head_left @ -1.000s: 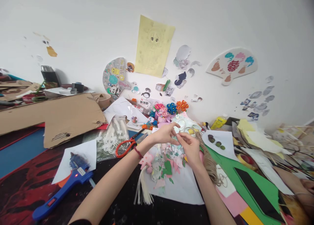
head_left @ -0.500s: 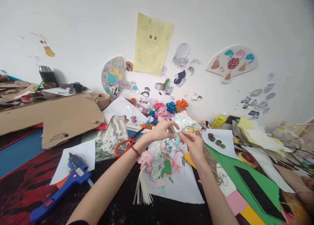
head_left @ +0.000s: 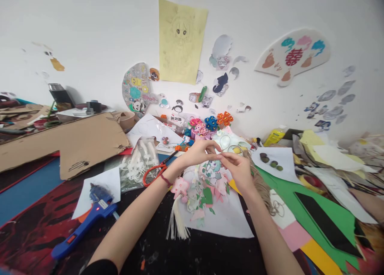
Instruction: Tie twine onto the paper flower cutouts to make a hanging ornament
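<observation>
hidden: anything between the fingertips, too small to make out
left hand (head_left: 199, 153): fingers curved, tips meeting right hand (head_left: 239, 169); cannot tell if either pinches shut
paper cut-outs (head_left: 207, 195): on white sheet (head_left: 235, 221), below both hands

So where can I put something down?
Mostly bare: the black tabletop between the forearms, below the cream tassel; the white paper sheet's near-right corner. Crowded: beyond the hands, around pink, blue and orange flowers.

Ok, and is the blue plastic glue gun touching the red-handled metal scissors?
Apart: the head view shows a clear plastic bag between the glue gun and the scissors.
</observation>
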Demonstrator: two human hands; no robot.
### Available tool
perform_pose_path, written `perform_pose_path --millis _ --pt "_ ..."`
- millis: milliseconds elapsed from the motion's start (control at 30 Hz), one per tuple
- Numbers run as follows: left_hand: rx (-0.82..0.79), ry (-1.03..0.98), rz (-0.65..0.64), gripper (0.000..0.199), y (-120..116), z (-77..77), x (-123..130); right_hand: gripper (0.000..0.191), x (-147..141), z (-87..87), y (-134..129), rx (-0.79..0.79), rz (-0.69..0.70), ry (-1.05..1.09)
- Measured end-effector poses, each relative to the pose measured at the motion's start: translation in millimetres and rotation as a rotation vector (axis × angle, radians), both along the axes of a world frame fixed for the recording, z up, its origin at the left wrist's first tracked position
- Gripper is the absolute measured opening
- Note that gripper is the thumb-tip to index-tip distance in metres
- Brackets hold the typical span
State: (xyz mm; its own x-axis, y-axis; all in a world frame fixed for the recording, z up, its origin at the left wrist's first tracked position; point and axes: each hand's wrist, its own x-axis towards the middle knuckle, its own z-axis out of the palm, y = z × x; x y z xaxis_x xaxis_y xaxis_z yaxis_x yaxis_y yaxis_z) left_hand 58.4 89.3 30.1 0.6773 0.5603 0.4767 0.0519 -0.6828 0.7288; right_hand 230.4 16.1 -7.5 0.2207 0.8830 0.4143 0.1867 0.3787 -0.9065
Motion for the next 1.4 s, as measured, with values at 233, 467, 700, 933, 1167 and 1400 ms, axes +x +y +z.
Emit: perform_pose_path --millis 233,467,700,933,1167,1400 --pt "-0.015 -0.14 0.147 0.028 -24.3 -3.2 0.5 0.023 -9.7 4.4 -7.9 0.0 0.096 -0.006" --pt "-0.038 -0.21 0.332 0.023 -53.3 -16.1 -26.3 0.028 -29.6 9.4 -19.3 -0.142 0.335 0.002" --pt "-0.038 -0.264 0.423 0.017 -60.1 -25.9 -35.7 0.022 -36.3 6.2 -25.3 -0.178 0.339 0.004" --pt "-0.013 -0.362 0.48 0.013 -62.1 -20.0 -40.6 0.021 -37.5 9.5 -29.3 -0.119 0.226 -0.06" --pt "0.032 -0.396 0.448 0.007 -65.6 -19.9 -42.0 0.018 -39.8 11.1 -31.2 -0.044 0.181 -0.135" --pt "-0.027 -0.377 0.389 0.008 -63.8 -10.3 -49.2 0.013 -38.5 11.2 -33.0 0.02 0.129 -0.202"
